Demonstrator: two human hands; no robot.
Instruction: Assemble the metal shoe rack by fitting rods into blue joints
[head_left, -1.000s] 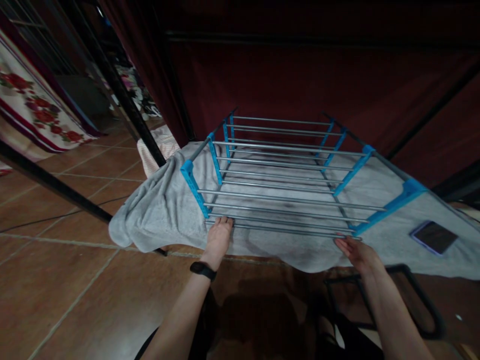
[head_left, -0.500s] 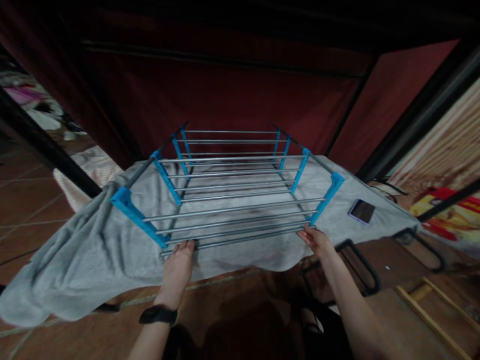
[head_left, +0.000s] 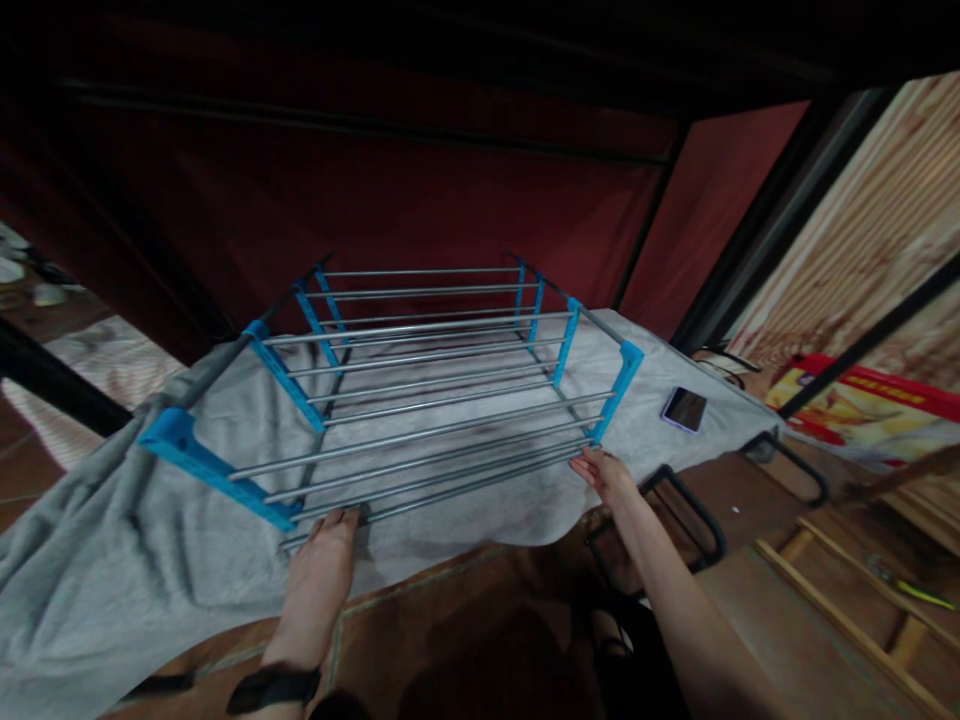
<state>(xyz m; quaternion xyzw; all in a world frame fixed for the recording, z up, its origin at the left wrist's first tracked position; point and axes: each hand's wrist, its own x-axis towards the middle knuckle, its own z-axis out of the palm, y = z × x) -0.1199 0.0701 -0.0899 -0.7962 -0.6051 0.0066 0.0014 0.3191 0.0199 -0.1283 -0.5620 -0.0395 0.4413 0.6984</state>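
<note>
A rack of thin steel bars with blue plastic brackets [head_left: 420, 390] lies on a grey towel [head_left: 112, 560] spread over the floor. My left hand [head_left: 322, 565] rests on the near bars at the rack's front left, fingers bent over them. My right hand [head_left: 604, 472] grips the near bar ends by the front right blue bracket [head_left: 616, 385]. A black band sits on my left wrist.
A phone [head_left: 684, 408] lies on the towel right of the rack. Dark red fabric walls rise behind. Black metal tube frames [head_left: 694, 510] and wooden slats [head_left: 847, 625] lie on the tiled floor at the right, by a red and yellow box [head_left: 862, 410].
The view has swung to the right, so the rack and towel shift left in the picture. Both hands keep their places on the near bars.
</note>
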